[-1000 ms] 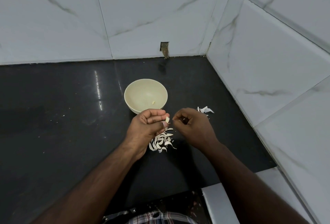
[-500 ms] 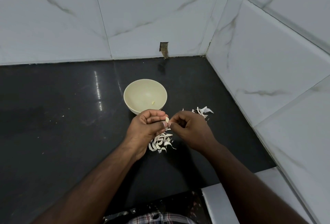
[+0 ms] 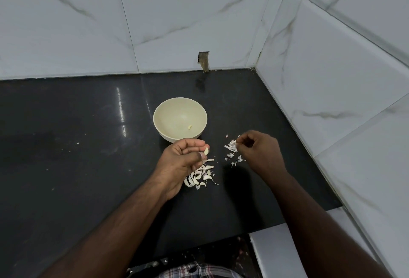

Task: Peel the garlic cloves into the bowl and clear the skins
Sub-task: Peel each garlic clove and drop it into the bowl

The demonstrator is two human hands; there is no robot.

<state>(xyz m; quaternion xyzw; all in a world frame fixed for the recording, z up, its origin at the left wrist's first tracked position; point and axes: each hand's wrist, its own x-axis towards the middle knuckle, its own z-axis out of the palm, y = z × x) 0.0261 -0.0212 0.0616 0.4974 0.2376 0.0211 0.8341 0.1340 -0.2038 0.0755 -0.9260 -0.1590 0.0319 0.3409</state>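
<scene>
A cream bowl [image 3: 172,112] stands on the black counter with one peeled clove [image 3: 190,127] inside. Just in front of the bowl, my left hand [image 3: 184,160] pinches a small garlic clove [image 3: 206,151] between thumb and fingertips. Below that hand lies a heap of pale garlic cloves [image 3: 200,177], partly hidden by the palm. My right hand [image 3: 260,152] is off to the right with its fingers curled, pinching a bit of skin at the edge of a scatter of garlic skins [image 3: 232,150].
The black counter [image 3: 88,156] ends at white marble-tiled walls behind and to the right, meeting in a corner. A small cut-out [image 3: 203,59] is in the back wall. A white ledge [image 3: 272,253] borders the counter's front right.
My right hand has pulled away from the clove and moved right to the scatter of skins. My left hand still holds the clove in about the same place.
</scene>
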